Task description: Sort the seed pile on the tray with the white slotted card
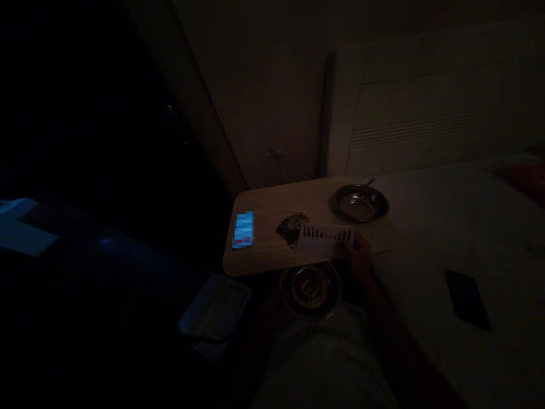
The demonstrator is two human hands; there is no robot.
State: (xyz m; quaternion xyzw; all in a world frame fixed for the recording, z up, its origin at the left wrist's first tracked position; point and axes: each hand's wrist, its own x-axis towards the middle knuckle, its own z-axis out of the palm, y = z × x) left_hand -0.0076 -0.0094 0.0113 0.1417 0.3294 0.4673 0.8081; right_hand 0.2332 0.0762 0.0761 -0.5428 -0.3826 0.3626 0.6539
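The room is very dark. My right hand (pixel 361 255) grips the right end of a white slotted plastic piece (pixel 326 241), held on edge at the near side of a small wooden table (pixel 264 255), beside a dark pile of scraps (pixel 292 226). Just below the table's edge, a round bowl (pixel 310 287) with dark bits in it is held by my left hand (pixel 279 295), which is barely visible in the gloom with its fingers at the bowl's left rim.
An empty metal bowl (pixel 361 203) with a utensil sits at the table's far right. A lit phone (pixel 243 229) lies on its left. A dark phone (pixel 467 299) rests on the bed. A white tray (pixel 215 307) lies below the table.
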